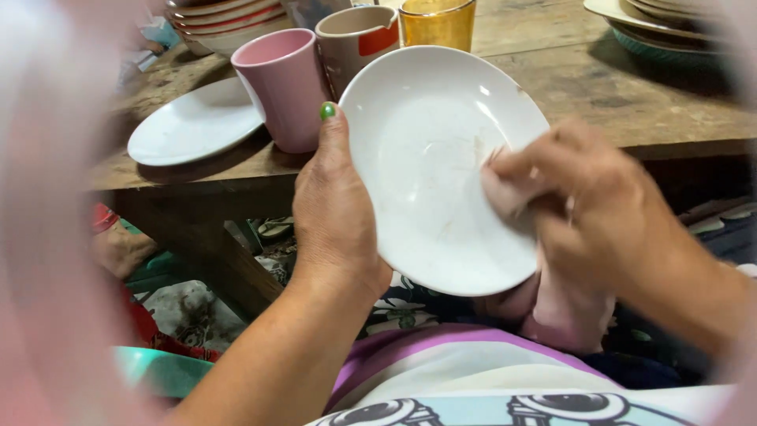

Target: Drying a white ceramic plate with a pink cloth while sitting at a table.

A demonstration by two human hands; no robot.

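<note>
Gripping the rim of a tilted white plate (430,150), the left hand (335,209) steadies it while the right hand (599,205) pinches a pink cloth (552,304) against its face, before the bench (599,95).

Upper left of the frame: flat white plate (193,122), pink cup (284,83), amber glass (438,24) on the wooden counter (615,95), stacked dishes (662,20) upper right.

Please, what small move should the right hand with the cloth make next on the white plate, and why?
Probably sweep the pink cloth leftward across the middle of the white plate. The right hand presses it at the plate's right side, faint streaks show at the centre, and the left hand steadies the left rim.
</note>
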